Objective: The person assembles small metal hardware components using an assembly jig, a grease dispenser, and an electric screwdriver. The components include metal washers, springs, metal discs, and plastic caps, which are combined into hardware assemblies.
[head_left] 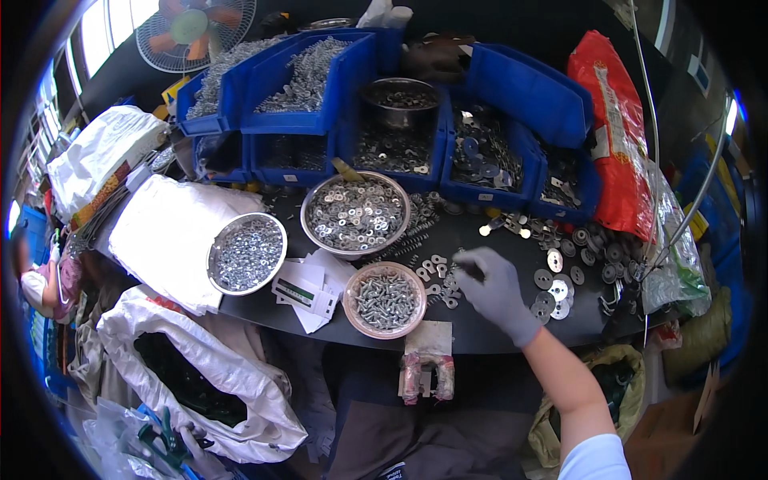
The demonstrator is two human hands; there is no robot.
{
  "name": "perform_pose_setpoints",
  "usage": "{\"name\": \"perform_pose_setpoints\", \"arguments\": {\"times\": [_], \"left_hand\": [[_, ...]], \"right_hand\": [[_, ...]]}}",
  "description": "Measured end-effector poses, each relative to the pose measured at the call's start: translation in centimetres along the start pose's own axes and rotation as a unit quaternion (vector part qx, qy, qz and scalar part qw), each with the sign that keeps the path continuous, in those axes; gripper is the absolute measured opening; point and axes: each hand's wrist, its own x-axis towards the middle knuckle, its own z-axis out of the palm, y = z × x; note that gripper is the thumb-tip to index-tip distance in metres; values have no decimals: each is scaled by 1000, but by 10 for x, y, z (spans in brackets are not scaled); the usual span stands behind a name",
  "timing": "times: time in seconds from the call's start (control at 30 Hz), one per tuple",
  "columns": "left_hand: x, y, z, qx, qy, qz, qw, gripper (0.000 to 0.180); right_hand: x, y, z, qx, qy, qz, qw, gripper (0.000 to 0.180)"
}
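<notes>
Among loose washers (pixel 438 268) — right hand (pixel 494 290)

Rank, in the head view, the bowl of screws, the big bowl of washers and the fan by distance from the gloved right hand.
From the right hand:
1. Bowl of screws, just to its left at the table's near edge.
2. Big bowl of washers, up and left, mid-table.
3. Fan, far back at upper left.

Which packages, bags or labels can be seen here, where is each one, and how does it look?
Red plastic bag: upright at the table's right end, tall, red with yellow print.
White cards: on the table between two metal bowls, flat, white with green marks.
White sack: lower left beside the table, open, dark inside.
Bin labels: small white rectangles on blue bin fronts.
</notes>
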Motion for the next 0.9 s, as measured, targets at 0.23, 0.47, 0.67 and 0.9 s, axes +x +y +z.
{"name": "perform_pose_setpoints", "arguments": {"times": [0.23, 0.47, 0.67, 0.9], "left_hand": [[-43, 108, 60, -26, -157, 37, 987, 48], [-91, 164, 164, -208, -535, -38, 818, 68], [-172, 229, 276, -178, -604, -155, 761, 41], [-251, 239, 300, -151, -667, 1, 730, 38]], "right_hand": [[87, 76, 54, -263, -29, -1, 964, 19], [81, 55, 41, -226, -31, 31, 973, 15], [-22, -83, -28, 434, 32, 180, 882, 8], [-63, -71, -69, 525, 110, 237, 810, 12]]}}
